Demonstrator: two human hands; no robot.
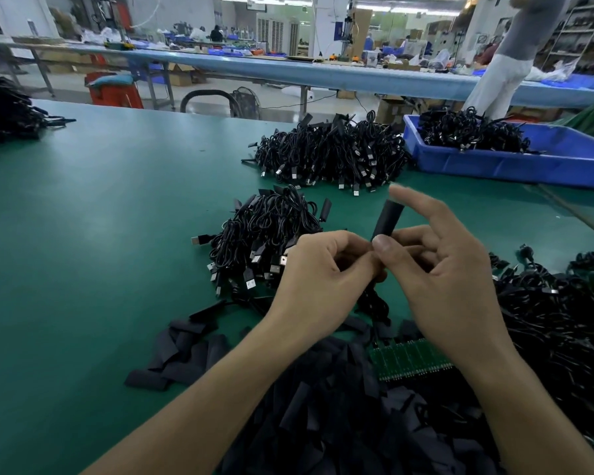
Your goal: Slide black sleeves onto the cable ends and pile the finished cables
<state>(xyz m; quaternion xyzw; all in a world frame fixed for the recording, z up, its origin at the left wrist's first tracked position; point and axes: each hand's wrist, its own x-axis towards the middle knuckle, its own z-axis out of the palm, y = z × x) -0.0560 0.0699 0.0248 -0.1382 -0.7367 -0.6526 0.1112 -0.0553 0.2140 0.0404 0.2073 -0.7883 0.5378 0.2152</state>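
Head view: sleeving is under way, the left hand (pixel 323 269) pinching a cable (pixel 378 303) at the lower mouth of a black sleeve (pixel 386 217) that the right hand (pixel 443 269) pinches nearly upright, over the near desk (pixel 100 234). Next, I reckon, the sleeve wants pushing on, then the cable goes to the pile (pixel 264 231) just left.

- The black sleeve (pixel 386 219)'s lower end and the cable (pixel 374 299)'s tip are hidden behind the fingers (pixel 384 246) at centre.
- The blue bin (pixel 494 166) is cut by the right edge.
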